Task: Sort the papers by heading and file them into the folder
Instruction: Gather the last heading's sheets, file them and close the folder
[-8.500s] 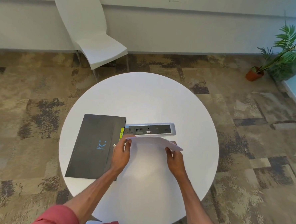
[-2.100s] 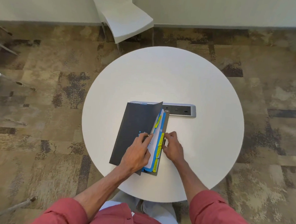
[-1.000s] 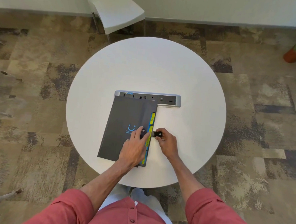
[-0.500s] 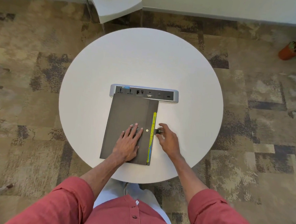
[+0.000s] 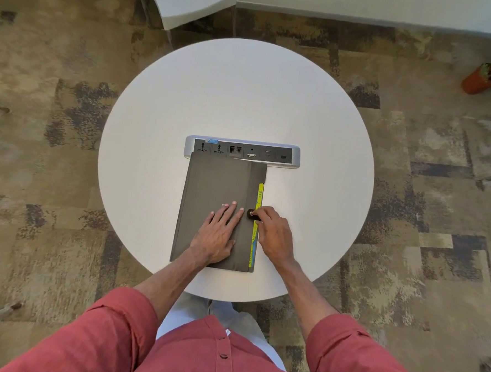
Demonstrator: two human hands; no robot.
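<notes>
Two hands work the closed dark grey folder point(image 5: 212, 184), which I see flat on the round white tabletop point(image 5: 154, 151), far edge against a silver socket strip point(image 5: 295, 157). The left hand point(image 5: 218, 236) presses flat on its cover, fingers straight; the right hand point(image 5: 273, 233) pinches the small black round clasp point(image 5: 249, 214) beside yellow index tabs point(image 5: 260, 191).

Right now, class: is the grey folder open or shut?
Shut. The folder lies flat under the left hand; only yellow tabs show along its edge. The right hand pinches the clasp; fastened or not, cannot tell.
</notes>
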